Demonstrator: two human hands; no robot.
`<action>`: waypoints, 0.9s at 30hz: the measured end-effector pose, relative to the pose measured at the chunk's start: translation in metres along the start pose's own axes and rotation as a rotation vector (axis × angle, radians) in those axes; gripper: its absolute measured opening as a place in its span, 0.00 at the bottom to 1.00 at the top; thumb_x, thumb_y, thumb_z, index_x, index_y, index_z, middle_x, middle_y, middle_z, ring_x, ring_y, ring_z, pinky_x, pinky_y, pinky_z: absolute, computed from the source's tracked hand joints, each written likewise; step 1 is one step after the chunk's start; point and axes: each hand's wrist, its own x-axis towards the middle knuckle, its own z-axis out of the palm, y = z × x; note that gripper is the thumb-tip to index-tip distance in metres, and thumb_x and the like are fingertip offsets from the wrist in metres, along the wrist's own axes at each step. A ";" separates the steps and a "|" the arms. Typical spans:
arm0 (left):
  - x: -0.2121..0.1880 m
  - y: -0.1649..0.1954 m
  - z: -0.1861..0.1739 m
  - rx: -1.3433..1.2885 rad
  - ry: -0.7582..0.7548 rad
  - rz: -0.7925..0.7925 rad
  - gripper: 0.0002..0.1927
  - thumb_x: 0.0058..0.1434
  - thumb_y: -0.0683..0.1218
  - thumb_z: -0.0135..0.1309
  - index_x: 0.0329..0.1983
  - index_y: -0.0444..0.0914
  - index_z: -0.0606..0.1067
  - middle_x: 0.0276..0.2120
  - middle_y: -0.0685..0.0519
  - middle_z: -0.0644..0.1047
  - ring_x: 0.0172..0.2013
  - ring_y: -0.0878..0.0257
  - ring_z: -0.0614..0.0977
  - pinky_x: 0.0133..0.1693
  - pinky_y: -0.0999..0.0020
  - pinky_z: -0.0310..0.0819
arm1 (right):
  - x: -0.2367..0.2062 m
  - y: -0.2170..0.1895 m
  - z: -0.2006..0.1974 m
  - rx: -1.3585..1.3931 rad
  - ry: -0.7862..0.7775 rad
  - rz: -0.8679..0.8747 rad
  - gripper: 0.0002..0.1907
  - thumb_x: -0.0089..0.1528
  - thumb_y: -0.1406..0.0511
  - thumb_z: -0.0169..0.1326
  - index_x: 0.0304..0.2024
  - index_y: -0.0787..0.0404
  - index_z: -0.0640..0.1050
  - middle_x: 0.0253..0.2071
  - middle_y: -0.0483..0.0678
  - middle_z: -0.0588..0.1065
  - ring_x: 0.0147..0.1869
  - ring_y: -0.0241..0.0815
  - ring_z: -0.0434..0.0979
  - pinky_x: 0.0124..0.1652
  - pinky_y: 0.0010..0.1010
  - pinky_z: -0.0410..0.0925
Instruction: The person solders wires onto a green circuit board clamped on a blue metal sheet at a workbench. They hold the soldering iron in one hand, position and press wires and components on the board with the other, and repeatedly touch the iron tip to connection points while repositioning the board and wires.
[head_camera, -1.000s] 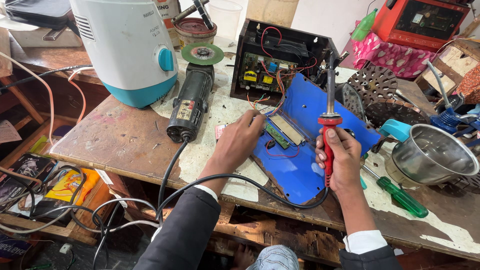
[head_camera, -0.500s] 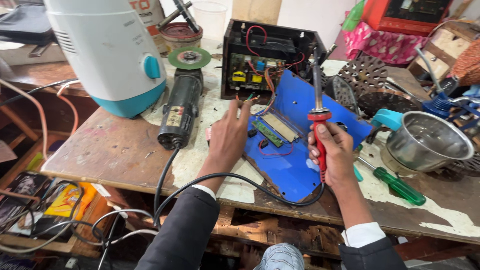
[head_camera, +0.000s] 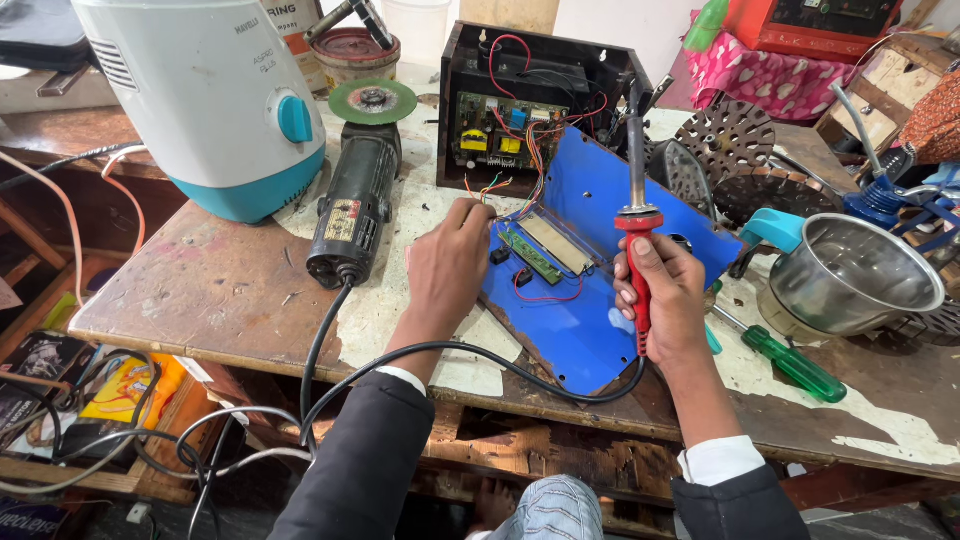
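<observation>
mid-repair, nothing soldered yet as far as visible: right hand (head_camera: 665, 295) fist-wraps the red soldering iron (head_camera: 637, 215) tip up off the work, left hand (head_camera: 450, 262) fingers curled, pinching at loose wires by the small circuit board (head_camera: 531, 254) on the blue panel (head_camera: 590, 300).

Left hand (head_camera: 450, 262) is stretched forward, palm down with fingers curled at the tips, while right hand (head_camera: 660, 296) is a closed, upright fist, thumb on top.
</observation>
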 end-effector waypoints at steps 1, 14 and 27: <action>-0.002 0.001 -0.003 -0.039 0.017 -0.012 0.05 0.66 0.41 0.52 0.44 0.41 0.76 0.41 0.52 0.77 0.32 0.52 0.83 0.33 0.58 0.74 | -0.001 0.000 0.000 -0.003 0.001 0.003 0.16 0.69 0.58 0.55 0.45 0.66 0.75 0.31 0.47 0.72 0.25 0.30 0.67 0.22 0.22 0.61; -0.002 0.004 -0.010 -0.082 -0.163 0.095 0.05 0.61 0.42 0.54 0.40 0.37 0.76 0.41 0.52 0.80 0.37 0.52 0.83 0.38 0.57 0.76 | 0.001 0.004 -0.002 0.031 0.002 0.011 0.15 0.69 0.58 0.55 0.45 0.65 0.75 0.32 0.47 0.72 0.26 0.30 0.67 0.22 0.21 0.61; -0.005 -0.001 -0.001 0.051 -0.177 0.185 0.09 0.58 0.39 0.55 0.41 0.41 0.81 0.43 0.56 0.79 0.41 0.56 0.82 0.41 0.61 0.77 | -0.001 0.001 0.003 -0.037 -0.022 0.001 0.15 0.68 0.59 0.56 0.43 0.67 0.75 0.31 0.47 0.72 0.25 0.30 0.66 0.21 0.21 0.60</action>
